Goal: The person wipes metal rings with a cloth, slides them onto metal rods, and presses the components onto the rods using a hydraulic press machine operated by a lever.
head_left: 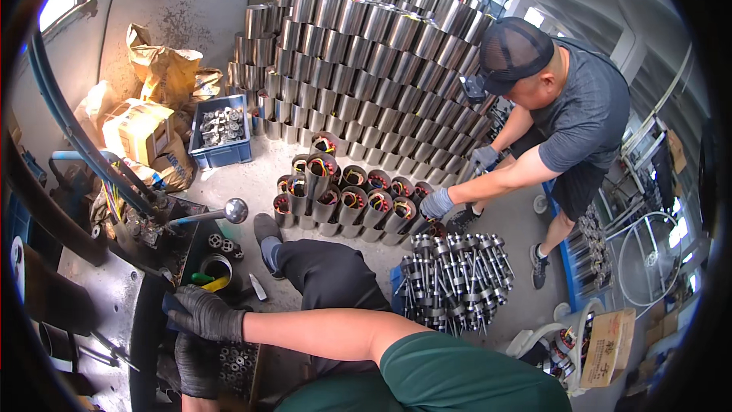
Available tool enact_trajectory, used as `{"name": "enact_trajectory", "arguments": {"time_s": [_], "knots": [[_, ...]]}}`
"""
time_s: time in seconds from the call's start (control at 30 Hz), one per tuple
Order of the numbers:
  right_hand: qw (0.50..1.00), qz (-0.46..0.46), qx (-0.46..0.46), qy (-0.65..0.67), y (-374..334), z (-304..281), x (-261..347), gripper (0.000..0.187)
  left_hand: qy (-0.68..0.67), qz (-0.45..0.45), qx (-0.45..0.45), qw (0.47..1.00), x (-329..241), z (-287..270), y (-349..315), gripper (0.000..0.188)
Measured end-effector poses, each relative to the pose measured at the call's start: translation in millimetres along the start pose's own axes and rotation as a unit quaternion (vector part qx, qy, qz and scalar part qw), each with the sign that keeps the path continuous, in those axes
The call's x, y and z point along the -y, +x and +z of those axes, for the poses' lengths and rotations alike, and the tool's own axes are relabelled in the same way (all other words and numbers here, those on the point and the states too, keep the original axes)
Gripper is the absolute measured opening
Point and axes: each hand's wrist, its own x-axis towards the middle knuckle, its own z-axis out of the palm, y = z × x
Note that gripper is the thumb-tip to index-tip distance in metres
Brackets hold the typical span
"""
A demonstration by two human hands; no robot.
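My right hand (210,314), in a dark knit glove, reaches across to the left edge of the bench. Its fingers curl round a dark bluish piece that I cannot make out. Just below it is my left hand (197,365), gloved alike, its fingers mostly hidden against the dark machine side. Beside the right hand, a metal cylinder (216,267) stands in a dark tray with a yellow-handled tool (216,284) against it. Small round metal parts (223,244) lie behind the cylinder. More small ring-shaped parts (235,362) fill a bin beside the left hand.
A co-worker (564,107) in grey gloves bends over steel housings with coloured wires (352,200). A pile of rotor shafts (457,278) stands near my knee. Stacked steel cylinders (366,61) rise behind. A blue crate (221,154) holds metal parts; a ball-ended lever (235,210) juts over the bench.
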Motion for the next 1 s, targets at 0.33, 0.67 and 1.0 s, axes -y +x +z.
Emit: {"name": "enact_trajectory", "arguments": {"time_s": [0.33,0.67,1.0], "knots": [[0.995,0.080,0.026,0.051,14,-4,7,0.024,0.162,0.006,0.082,0.983,-14,16,-23,0.061],[0.968,0.187,0.065,0.152,21,-11,-9,0.021,0.551,0.130,0.022,0.824,-31,31,-31,0.067],[0.999,0.000,-0.040,-0.003,28,-24,-5,0.038,0.484,0.226,0.001,0.846,-48,31,-24,0.046]]}}
